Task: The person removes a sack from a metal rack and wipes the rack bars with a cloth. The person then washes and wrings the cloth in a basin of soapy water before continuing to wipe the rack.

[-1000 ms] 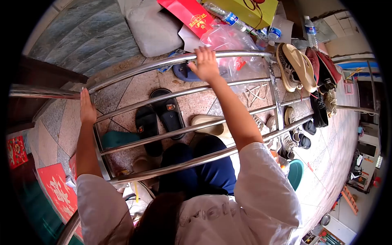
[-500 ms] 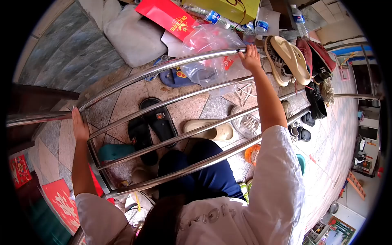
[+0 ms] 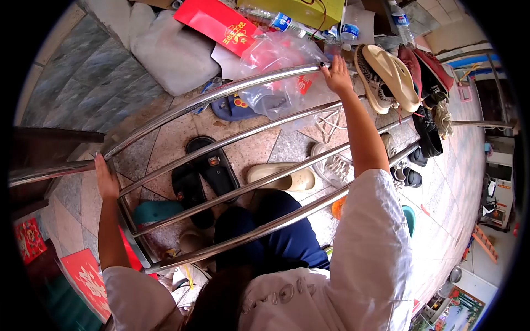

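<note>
A metal rack [image 3: 221, 88] of parallel tubes spans the view in front of me. My left hand [image 3: 106, 177] rests at its left end, by the corner of the tubes, fingers stretched out. On the far tube, toward its right end, lies my right hand [image 3: 338, 77], its fingers spread over the metal. Black slippers [image 3: 213, 165], a cream clog [image 3: 281, 177] and a pale sneaker [image 3: 331, 165] show between the tubes, on the tiled floor. Several shoes, with a cream flip-flop [image 3: 391, 77] on top, sit right of my right hand.
A clear plastic bag [image 3: 276, 60], a red paper bag [image 3: 218, 25] and bottles [image 3: 400, 22] lie beyond the rack. A grey cushion-like object [image 3: 174, 55] is at the upper left. Teal footwear [image 3: 157, 212] lies at the lower left.
My right hand has moved right along the far tube. My left hand has stayed at the left end. The view has shifted, so the floor items appear slightly further left.
</note>
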A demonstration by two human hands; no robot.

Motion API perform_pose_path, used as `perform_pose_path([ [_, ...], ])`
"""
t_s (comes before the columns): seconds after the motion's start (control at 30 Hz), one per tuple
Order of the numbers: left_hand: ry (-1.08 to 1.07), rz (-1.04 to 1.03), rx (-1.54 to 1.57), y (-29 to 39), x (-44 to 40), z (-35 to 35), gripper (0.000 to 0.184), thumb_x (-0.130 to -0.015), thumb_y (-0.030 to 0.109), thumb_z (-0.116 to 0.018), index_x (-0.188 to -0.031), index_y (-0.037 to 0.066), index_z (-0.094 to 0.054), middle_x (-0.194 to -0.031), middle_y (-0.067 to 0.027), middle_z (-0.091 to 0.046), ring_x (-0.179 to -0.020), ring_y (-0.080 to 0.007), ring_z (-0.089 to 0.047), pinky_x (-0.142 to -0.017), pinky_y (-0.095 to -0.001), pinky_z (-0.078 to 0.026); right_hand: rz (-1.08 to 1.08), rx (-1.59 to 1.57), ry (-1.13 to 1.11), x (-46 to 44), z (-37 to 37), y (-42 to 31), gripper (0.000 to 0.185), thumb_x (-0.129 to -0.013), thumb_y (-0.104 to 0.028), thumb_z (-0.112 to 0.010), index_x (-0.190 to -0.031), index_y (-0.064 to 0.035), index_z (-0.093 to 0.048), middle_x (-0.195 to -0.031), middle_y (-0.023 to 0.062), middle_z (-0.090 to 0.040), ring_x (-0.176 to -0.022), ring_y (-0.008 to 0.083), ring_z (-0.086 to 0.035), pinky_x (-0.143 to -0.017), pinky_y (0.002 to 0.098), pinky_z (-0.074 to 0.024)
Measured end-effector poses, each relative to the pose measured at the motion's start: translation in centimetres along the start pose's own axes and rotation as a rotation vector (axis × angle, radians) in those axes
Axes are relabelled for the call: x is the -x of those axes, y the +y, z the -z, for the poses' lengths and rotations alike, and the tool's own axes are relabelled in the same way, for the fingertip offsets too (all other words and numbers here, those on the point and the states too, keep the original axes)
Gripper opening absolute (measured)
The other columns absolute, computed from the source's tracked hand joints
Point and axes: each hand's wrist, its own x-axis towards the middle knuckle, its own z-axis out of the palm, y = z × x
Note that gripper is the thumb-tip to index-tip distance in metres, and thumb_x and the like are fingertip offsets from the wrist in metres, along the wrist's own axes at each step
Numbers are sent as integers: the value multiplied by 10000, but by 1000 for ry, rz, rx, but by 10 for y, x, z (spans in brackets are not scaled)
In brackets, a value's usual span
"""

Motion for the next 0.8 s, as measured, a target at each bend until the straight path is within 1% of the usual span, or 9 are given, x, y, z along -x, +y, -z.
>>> perform_pose_path([
  [0.13, -12, -6, 5, 1, -5, 4, 627, -799, -32, -431, -1369, 19, -175, -1403, -179, -225, -1309, -320, -189, -1067, -368, -175, -28, 91, -58, 38, 3, 4, 781, -858, -567, -298, -1367, 6, -149, -1431, 179, -143, -1330, 293, -127, -1070, 374, -145],
  [0.2, -6, -3, 5, -2, -2, 4, 631, -792, -42, -423, -1369, 17, -175, -1402, -179, -227, -1308, -323, -189, -1067, -369, -174, -20, -27, -73, 37, 2, 17, 807, -852, -583, -291, -1363, 24, -143, -1428, 194, -136, -1328, 301, -132, -1068, 377, -151],
  [0.3, -7, 28, 34, 9, -3, 7, 621, -789, -45, -422, -1363, 8, -192, -1396, -183, -240, -1304, -324, -201, -1068, -369, -174, -224, -121, -81, 2, -1, 15, 840, -841, -602, -290, -1362, 35, -124, -1431, 196, -120, -1331, 300, -121, -1068, 376, -150],
  [0.4, -7, 21, 4, 1, -4, 1, 612, -791, -39, -422, -1360, 3, -200, -1396, -185, -240, -1303, -325, -203, -1069, -373, -170, -185, 106, -69, 9, 9, -19, 860, -834, -613, -287, -1362, 42, -109, -1435, 195, -102, -1334, 300, -108, -1070, 373, -146],
  [0.43, -9, 21, 3, -1, -3, 1, 613, -790, -37, -423, -1360, 2, -200, -1397, -185, -239, -1303, -326, -203, -1070, -374, -170, -98, 121, -72, 16, 8, -18, 855, -829, -611, -308, -1369, 24, -113, -1440, 180, -97, -1337, 294, -101, -1069, 374, -151],
  [0.53, 2, 3, -3, -5, -4, -2, 618, -785, -31, -429, -1359, 1, -202, -1397, -186, -238, -1303, -327, -203, -1070, -378, -169, 76, 41, -69, 27, 4, -2, 834, -830, -599, -325, -1376, -1, -120, -1444, 162, -105, -1337, 286, -106, -1066, 381, -159],
  [0.67, 11, -21, 10, 1, -2, 4, 635, -772, -29, -440, -1360, 4, -202, -1397, -184, -240, -1302, -326, -207, -1071, -378, -170, -116, -57, 29, -9, -7, -15, 773, -842, -571, -325, -1363, -15, -198, -1434, 154, -161, -1335, 265, -126, -1064, 392, -161],
  [0.7, 7, -14, 23, 6, -2, 7, 640, -768, -30, -441, -1361, 5, -201, -1397, -183, -238, -1302, -325, -207, -1071, -377, -170, -93, -48, 73, -15, -12, -27, 721, -858, -541, -313, -1345, -12, -253, -1419, 147, -212, -1334, 257, -134, -1067, 396, -146],
  [0.8, 9, -9, 37, 3, -3, 5, 657, -758, -47, -432, -1365, 12, -190, -1399, -182, -231, -1305, -321, -198, -1071, -378, -170, 119, -67, -66, -10, 0, -89, 680, -873, -513, -295, -1332, -11, -285, -1391, 135, -287, -1314, 268, -196, -1067, 405, -148],
])
